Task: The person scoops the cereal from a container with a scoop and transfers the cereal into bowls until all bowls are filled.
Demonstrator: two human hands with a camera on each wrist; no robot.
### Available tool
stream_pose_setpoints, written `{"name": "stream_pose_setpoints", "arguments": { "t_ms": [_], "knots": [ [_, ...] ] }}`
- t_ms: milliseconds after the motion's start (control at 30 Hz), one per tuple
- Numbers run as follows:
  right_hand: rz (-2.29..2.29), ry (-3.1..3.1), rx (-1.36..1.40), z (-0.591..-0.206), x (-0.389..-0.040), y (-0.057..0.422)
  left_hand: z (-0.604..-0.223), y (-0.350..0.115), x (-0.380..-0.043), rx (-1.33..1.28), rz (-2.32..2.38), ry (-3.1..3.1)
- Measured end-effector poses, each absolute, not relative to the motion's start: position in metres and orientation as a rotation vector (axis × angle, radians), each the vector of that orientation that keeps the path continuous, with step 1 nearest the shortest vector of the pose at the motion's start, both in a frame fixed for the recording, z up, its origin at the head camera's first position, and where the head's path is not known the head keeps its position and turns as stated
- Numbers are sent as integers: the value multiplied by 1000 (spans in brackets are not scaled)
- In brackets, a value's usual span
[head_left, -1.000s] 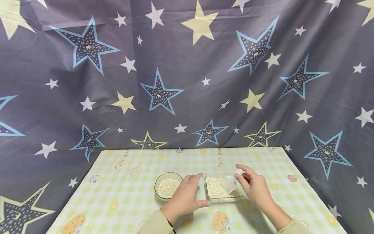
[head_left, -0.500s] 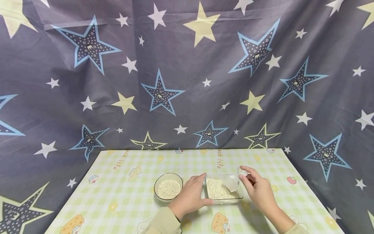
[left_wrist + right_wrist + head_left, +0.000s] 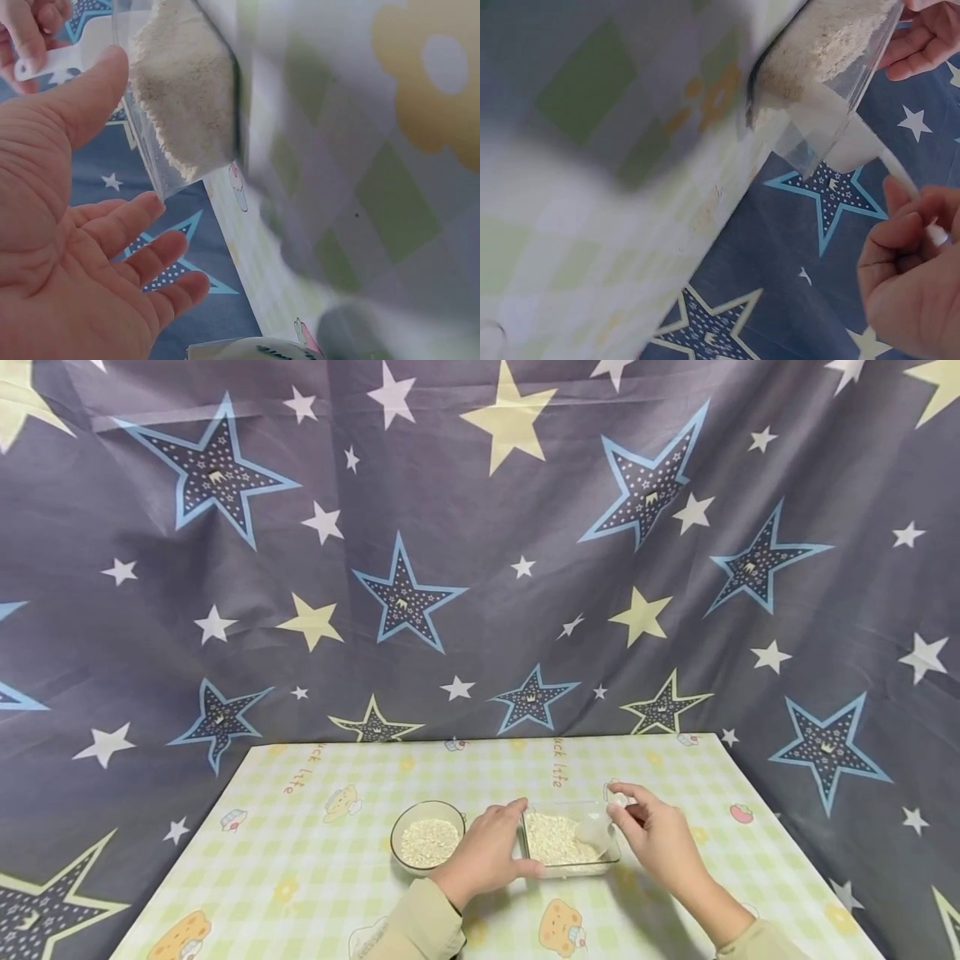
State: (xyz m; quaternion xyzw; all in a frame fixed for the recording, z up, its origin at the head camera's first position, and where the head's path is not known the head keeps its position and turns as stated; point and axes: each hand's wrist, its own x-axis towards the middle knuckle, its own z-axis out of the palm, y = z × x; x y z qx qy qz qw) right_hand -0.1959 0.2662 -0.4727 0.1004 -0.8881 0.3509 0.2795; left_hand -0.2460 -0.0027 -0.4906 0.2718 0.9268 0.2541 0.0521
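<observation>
1 wht scoop (image 3: 855, 146) pinched in R hand (image 3: 660, 839) | blade in flakes (image 3: 553, 839) | L hand (image 3: 483, 852) spread, touching clr box (image 3: 576, 870)

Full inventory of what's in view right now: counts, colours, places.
Round bowl: one, clear with a dark rim, left of centre in the head view
Rectangular container: one, clear, right of the bowl
Dry flakes: two heaps, cream, one in each vessel
Scoop: one, translucent white, its wide end in the container
Tablecloth: one, green-and-white check with cartoon prints, under both vessels
Star-printed backdrop: one, dark grey, behind
Sleeves: two, beige, bottom edge
Left hand: one, bare, at the container's left end
Right hand: one, bare, pinching the scoop's handle
</observation>
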Motion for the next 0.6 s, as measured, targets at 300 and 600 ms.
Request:
{"name": "stream_pose_setpoints", "arguments": {
  "t_ms": [300,600],
  "knots": [
    [1638,-2370,-417,-477,-191,271,-487,-2,-246,801,795,2811],
    [2070,-2059,-636,-496,-186,268,-488,-1,-246,793,803,2807]
  ]
}}
